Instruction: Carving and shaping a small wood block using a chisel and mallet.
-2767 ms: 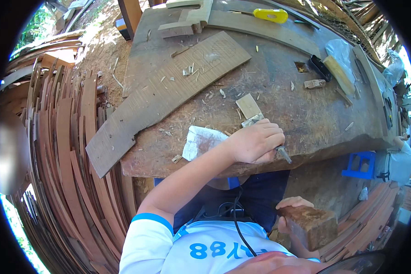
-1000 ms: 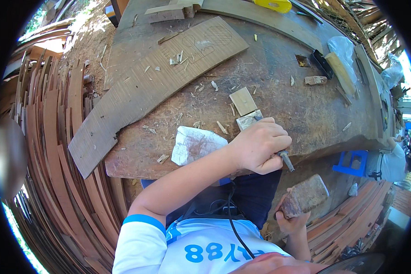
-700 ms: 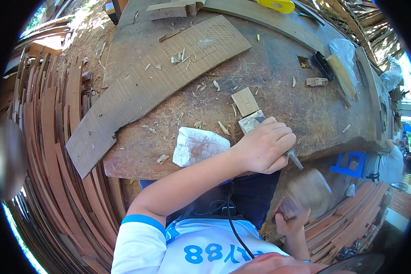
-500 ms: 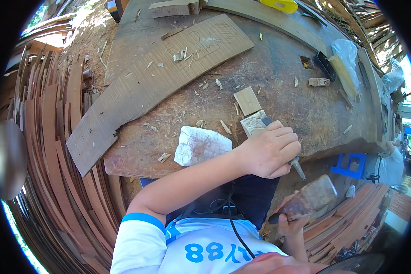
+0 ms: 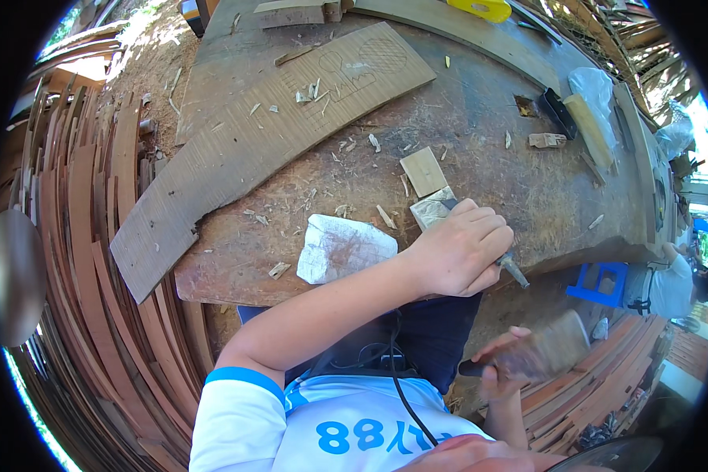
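Note:
My left hand (image 5: 466,250) is closed round a chisel (image 5: 516,272), whose grey tapered end sticks out below the fist toward the right. The chisel's other end, dark and partly covered by the hand, meets a small pale block of wood (image 5: 429,208) on the bench. A second, smooth light block (image 5: 423,171) lies against that block's far side. Lower right, my right hand (image 5: 495,368) grips a wooden mallet (image 5: 554,349) by its dark handle. The mallet's head is smeared by motion and is apart from the chisel.
A worn wooden bench (image 5: 495,165) carries scattered chips. On it lie a long curved board (image 5: 267,141) with pencil drawings, a white stained slab (image 5: 346,248), and a yellow tool (image 5: 480,9). Stacked planks (image 5: 86,236) stand left; a blue stool (image 5: 599,285) is at the right.
The mallet has swung slightly right and down, away from the chisel, and is now blurred. My left hand and the chisel stay in nearly the same place.

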A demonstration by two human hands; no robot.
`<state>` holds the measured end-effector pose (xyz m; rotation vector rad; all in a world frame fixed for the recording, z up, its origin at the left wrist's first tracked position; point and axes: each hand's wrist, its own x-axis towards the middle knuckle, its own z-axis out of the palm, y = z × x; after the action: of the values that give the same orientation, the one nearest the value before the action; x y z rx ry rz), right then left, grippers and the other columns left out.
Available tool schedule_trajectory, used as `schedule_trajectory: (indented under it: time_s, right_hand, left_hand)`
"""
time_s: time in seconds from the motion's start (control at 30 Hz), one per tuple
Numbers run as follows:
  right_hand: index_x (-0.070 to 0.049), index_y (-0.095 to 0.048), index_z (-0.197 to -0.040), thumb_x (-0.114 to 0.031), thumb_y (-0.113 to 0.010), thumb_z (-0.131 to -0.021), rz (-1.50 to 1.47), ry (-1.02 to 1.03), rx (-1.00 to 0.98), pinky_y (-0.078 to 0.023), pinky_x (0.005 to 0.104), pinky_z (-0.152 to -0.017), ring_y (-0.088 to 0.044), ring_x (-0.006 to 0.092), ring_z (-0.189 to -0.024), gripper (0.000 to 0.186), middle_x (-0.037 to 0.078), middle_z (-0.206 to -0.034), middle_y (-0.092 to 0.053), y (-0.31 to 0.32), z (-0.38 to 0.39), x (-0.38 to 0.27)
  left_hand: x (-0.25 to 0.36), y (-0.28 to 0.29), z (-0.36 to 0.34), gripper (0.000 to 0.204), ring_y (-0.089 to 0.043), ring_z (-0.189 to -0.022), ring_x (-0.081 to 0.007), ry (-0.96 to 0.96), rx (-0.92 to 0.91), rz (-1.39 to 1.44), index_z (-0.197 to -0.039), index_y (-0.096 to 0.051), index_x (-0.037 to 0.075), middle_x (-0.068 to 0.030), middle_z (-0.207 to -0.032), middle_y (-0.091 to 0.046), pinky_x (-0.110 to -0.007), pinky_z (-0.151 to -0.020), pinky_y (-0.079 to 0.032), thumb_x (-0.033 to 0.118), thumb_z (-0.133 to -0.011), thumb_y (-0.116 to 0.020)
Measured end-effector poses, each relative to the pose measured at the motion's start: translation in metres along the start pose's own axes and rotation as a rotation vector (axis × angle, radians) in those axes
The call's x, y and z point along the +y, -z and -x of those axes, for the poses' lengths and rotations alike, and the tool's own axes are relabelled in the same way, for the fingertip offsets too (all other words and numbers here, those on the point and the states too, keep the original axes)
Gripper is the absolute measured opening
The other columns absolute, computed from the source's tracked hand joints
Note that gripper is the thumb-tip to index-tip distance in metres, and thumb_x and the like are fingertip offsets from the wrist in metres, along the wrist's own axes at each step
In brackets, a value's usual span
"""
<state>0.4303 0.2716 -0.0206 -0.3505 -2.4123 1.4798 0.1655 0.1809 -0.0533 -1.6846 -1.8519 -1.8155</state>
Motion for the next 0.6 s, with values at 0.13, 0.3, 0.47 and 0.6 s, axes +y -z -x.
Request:
schedule_trajectory:
  time_s: [0.13,0.3,0.47,0.6]
  right_hand:
    - [0.005,-0.044,-0.128,-0.031,-0.071,-0.094,0.235,0.052,-0.015,-0.052,0.0276,-0.057,-0.063,0.0196,-0.064,0.056,0.014,-0.08,-0.064,0.002,0.004,0.018]
    - [0.005,-0.051,-0.117,-0.026,-0.071,-0.092,0.637,0.331,-0.172,-0.055,0.0283,-0.062,-0.065,0.0187,-0.07,0.044,0.013,-0.08,-0.066,0.003,-0.016,0.015]
    - [0.006,-0.057,-0.107,-0.007,-0.067,-0.087,0.171,0.185,0.037,-0.054,0.0301,-0.059,-0.066,0.0174,-0.063,0.026,0.012,-0.071,-0.066,-0.005,-0.007,0.026]
    - [0.004,-0.055,-0.108,-0.004,-0.066,-0.086,0.271,0.003,0.013,-0.055,0.0302,-0.062,-0.065,0.0183,-0.067,0.026,0.012,-0.073,-0.063,-0.003,0.001,0.023]
  left_hand:
    - [0.0,0.002,0.002,0.025,-0.055,-0.082,-0.0336,0.011,-0.041,-0.027,-0.088,-0.051,0.004,-0.0138,-0.085,-0.051,-0.042,-0.077,-0.041,0.016,-0.069,-0.063]
    - [-0.001,0.002,0.001,0.027,-0.055,-0.083,-0.0336,0.003,-0.058,-0.054,-0.089,-0.052,0.003,-0.0139,-0.087,-0.052,-0.042,-0.077,-0.041,0.017,-0.069,-0.064]
    - [0.0,0.002,0.002,0.028,-0.057,-0.085,-0.0336,-0.017,-0.087,-0.088,-0.09,-0.053,0.003,-0.0141,-0.089,-0.054,-0.042,-0.079,-0.043,0.018,-0.069,-0.064]
    - [0.002,0.0,0.003,0.029,-0.057,-0.086,-0.0332,-0.005,-0.11,-0.09,-0.09,-0.053,0.003,-0.0138,-0.09,-0.054,-0.042,-0.08,-0.043,0.02,-0.069,-0.064]
